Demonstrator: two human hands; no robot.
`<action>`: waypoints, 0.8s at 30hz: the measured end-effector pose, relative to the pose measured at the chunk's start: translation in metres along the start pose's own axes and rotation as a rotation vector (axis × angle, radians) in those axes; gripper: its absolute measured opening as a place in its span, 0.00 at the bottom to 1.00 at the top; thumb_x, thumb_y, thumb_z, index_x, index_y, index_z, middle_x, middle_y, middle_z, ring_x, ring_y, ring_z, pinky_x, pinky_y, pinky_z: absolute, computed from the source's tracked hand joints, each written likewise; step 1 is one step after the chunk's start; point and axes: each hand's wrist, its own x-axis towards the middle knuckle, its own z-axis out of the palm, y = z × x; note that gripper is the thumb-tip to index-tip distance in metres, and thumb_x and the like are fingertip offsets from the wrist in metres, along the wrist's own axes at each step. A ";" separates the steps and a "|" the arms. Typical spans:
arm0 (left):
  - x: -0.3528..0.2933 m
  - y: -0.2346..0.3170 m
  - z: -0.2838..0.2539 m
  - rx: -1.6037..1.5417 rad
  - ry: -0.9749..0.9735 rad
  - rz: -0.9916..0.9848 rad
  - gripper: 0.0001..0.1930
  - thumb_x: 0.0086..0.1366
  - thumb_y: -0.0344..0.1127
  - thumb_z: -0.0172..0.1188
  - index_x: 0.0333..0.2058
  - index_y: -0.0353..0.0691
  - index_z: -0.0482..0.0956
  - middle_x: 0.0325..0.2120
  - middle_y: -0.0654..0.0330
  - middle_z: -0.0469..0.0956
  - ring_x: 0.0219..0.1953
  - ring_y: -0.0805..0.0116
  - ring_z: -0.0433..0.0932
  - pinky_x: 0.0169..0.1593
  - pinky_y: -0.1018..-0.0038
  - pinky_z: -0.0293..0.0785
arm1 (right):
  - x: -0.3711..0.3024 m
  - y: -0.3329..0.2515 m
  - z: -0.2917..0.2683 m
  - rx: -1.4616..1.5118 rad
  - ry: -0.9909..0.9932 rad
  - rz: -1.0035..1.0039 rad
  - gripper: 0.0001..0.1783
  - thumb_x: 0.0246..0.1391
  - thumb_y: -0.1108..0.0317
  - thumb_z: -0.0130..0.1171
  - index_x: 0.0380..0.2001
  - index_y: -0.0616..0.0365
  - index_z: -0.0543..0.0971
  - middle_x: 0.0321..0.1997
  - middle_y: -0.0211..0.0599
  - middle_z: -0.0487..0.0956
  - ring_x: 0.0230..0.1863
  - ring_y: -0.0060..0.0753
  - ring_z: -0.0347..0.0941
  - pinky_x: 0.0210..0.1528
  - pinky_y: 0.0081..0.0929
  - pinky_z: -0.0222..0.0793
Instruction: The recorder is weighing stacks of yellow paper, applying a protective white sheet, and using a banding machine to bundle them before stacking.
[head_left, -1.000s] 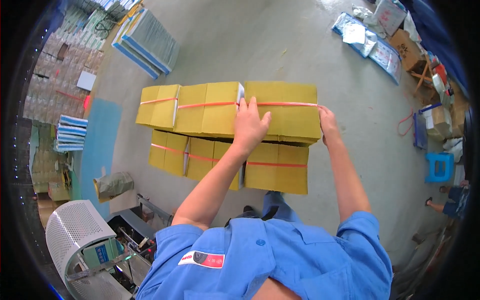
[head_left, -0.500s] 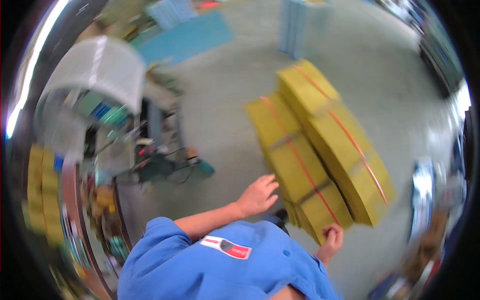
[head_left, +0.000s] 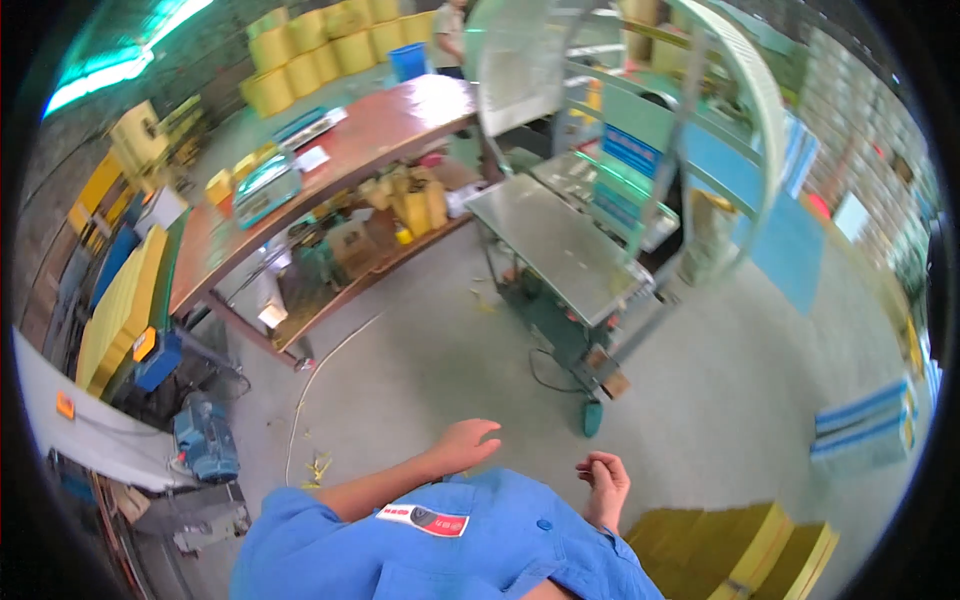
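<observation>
My left hand [head_left: 465, 446] hangs in front of my chest over the grey floor, open and empty, its thumb apart from the fingers. To its right, my right hand [head_left: 606, 487] has its fingers curled in, with nothing visible in them. Close beside the right hand, at the lower right, lie two bundles of flat yellow sheets [head_left: 695, 545], partly cut off by the picture's edge. Neither hand visibly touches them.
Ahead stands a wheeled machine with a metal table [head_left: 565, 245] and a large arch. A brown workbench [head_left: 380, 130] with a scale [head_left: 268, 188] runs along the left, near a blue motor [head_left: 207, 440]. A strapped blue-white bundle [head_left: 865, 425] stands right. Another person [head_left: 449, 40] is far back.
My view has swung left, bringing the workbench and machine forward and shifting the yellow bundles to the lower right. My right hand, earlier at the bundles' near edge, is now apart from them.
</observation>
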 end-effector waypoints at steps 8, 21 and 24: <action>0.033 -0.080 -0.077 -0.229 0.298 -0.351 0.23 0.65 0.44 0.56 0.52 0.33 0.76 0.48 0.46 0.78 0.50 0.51 0.78 0.53 0.63 0.73 | 0.139 0.029 0.173 -0.155 -0.720 0.214 0.09 0.61 0.74 0.52 0.39 0.65 0.79 0.36 0.38 0.82 0.39 0.26 0.76 0.42 0.25 0.71; 0.153 -0.197 -0.211 -0.571 0.723 -0.604 0.23 0.64 0.42 0.59 0.53 0.34 0.75 0.46 0.48 0.80 0.48 0.55 0.80 0.51 0.65 0.75 | 0.379 0.022 0.423 -0.280 -0.948 0.512 0.10 0.62 0.72 0.50 0.41 0.64 0.78 0.37 0.38 0.79 0.40 0.31 0.77 0.45 0.30 0.72; 0.155 -0.242 -0.233 -0.604 0.722 -0.657 0.23 0.64 0.42 0.60 0.54 0.34 0.75 0.45 0.48 0.81 0.48 0.57 0.80 0.51 0.65 0.75 | 0.396 0.034 0.481 -0.316 -0.958 0.505 0.10 0.62 0.70 0.51 0.41 0.62 0.78 0.38 0.39 0.81 0.40 0.30 0.78 0.46 0.27 0.72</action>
